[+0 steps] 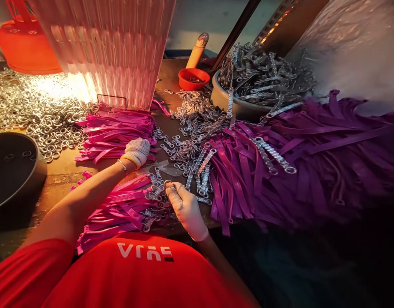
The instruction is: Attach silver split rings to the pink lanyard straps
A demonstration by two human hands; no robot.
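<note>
My left hand (137,152), in a white knitted glove, rests at the right end of a stack of pink straps (116,130); its fingers are curled, and what they may grip is hidden. Nearer my body, my right hand (186,207), in a thin white glove, pinches a small metal ring (168,182) between thumb and fingers. Beside it lie metal chain pieces (155,190) at the ends of a second bunch of pink straps (115,209). Purple straps (242,171) spread out to the right of my right hand.
Loose metal rings (52,124) are heaped at the left under a red lamp (26,45). A dark bowl (41,167) stands at the left edge. Behind are a small red bowl (193,85), a wooden handle (197,51) and a basin (219,96) heaped with chains.
</note>
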